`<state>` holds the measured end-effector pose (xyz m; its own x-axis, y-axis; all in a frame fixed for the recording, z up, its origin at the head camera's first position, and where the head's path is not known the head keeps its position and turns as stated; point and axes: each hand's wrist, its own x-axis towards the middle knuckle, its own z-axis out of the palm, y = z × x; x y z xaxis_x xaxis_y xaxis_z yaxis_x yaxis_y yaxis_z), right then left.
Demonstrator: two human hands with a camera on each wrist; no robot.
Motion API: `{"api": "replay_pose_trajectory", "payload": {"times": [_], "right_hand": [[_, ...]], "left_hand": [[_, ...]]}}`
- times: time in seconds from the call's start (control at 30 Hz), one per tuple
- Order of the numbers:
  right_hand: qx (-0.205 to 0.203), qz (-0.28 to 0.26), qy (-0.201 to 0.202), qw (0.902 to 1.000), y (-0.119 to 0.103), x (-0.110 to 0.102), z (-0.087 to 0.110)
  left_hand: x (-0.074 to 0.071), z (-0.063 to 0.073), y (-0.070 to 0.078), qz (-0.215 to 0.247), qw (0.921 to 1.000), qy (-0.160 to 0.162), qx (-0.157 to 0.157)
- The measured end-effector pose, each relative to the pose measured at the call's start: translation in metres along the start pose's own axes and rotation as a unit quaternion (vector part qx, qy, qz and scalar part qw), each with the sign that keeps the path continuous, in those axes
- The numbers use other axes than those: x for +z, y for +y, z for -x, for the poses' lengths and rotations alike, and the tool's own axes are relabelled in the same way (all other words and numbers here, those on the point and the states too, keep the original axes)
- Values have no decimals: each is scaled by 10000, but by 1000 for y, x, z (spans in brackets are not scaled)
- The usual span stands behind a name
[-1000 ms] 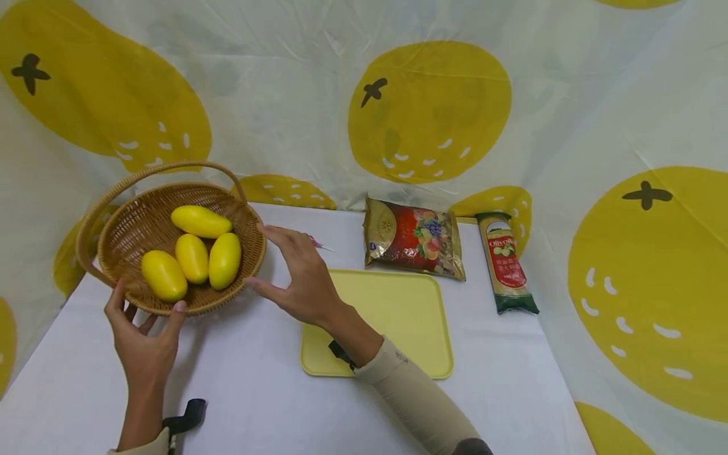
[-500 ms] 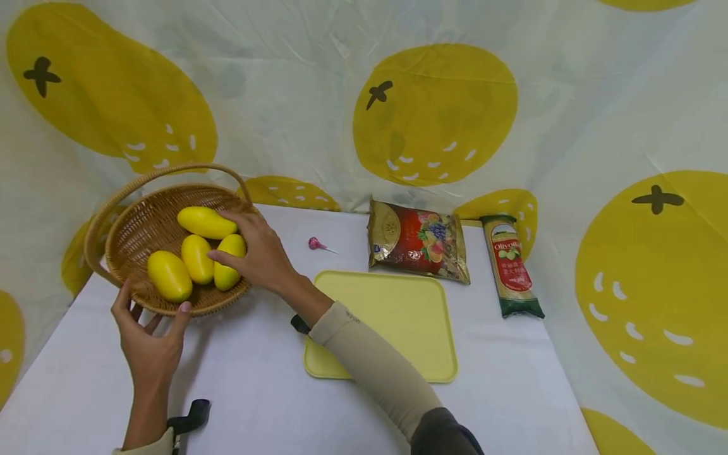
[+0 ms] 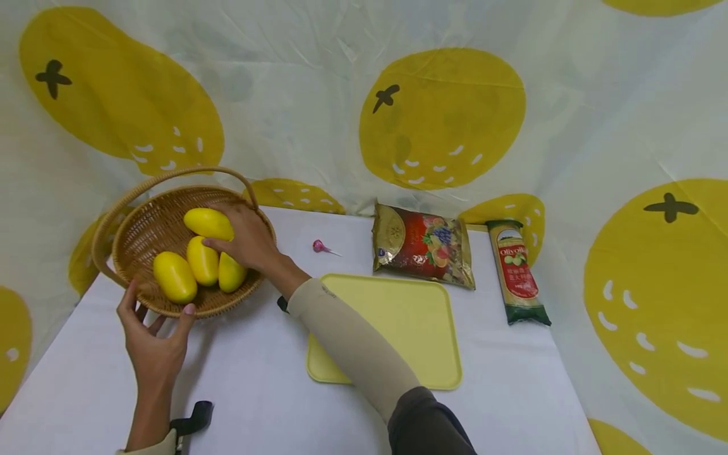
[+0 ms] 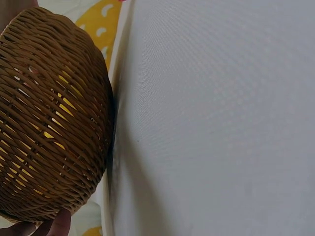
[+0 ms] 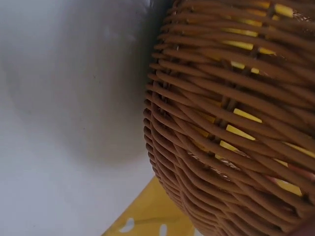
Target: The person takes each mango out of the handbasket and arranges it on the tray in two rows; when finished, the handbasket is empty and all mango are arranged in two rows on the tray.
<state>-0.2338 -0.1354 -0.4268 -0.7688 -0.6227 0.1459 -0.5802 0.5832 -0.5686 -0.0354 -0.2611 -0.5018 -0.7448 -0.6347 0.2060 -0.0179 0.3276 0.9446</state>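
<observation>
A brown wicker basket (image 3: 136, 237) stands at the left in the head view, tilted toward me, holding several yellow mangoes (image 3: 174, 278). With thumb and fingers, my left hand (image 3: 155, 341) grips its near rim; some of these fingertips also show at the bottom of the left wrist view. My right hand (image 3: 250, 237) reaches into the basket from the right, over the upper mango (image 3: 206, 223) and the right-hand mango (image 3: 230, 275). Its thumb lies by the top of the middle mango (image 3: 202, 262). Its other fingertips are hidden, so a grip cannot be made out.
A yellow tray (image 3: 409, 328) lies mid-table, partly under my right forearm. Behind it are a pink lollipop (image 3: 320, 246) and a red-gold fruit-printed bag (image 3: 422, 245). An Olivoilà packet (image 3: 516, 272) lies farther right. A fruit-printed cloth (image 3: 318, 95) hangs behind the table.
My right hand has moved left from beside the basket's right rim to inside it, over the mangoes. My left hand keeps its hold. The whole scene has shifted slightly rightward in view.
</observation>
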Motion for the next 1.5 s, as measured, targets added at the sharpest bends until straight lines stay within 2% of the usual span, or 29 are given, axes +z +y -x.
{"api": "replay_pose_trajectory", "payload": {"times": [0.33, 0.5, 0.63, 0.87, 1.07, 1.23, 1.5], "right_hand": [[161, -107, -223, 9996, 2, 13, -23], [368, -79, -273, 9989, 6, 16, -29], [375, 211, -260, 9987, 7, 18, -33], [-83, 819, -226, 9964, 10, 19, -37], [166, 1074, -411, 9932, 10, 22, -41], [229, 1079, -419, 9930, 10, 23, -41], [123, 686, -328, 9970, 1, 15, -36]], "left_hand": [[-1, 2, -1, -30, 10000, 38, 59], [0, 4, 0, 23, 9999, 10, 123], [1, 6, 0, 93, 9998, -23, 147], [3, 7, 0, 47, 9999, 22, 160], [4, 7, 1, 80, 9998, 61, 177], [3, 6, 0, 143, 9997, 41, 209], [-1, 1, 1, 89, 9997, 112, 196]]}}
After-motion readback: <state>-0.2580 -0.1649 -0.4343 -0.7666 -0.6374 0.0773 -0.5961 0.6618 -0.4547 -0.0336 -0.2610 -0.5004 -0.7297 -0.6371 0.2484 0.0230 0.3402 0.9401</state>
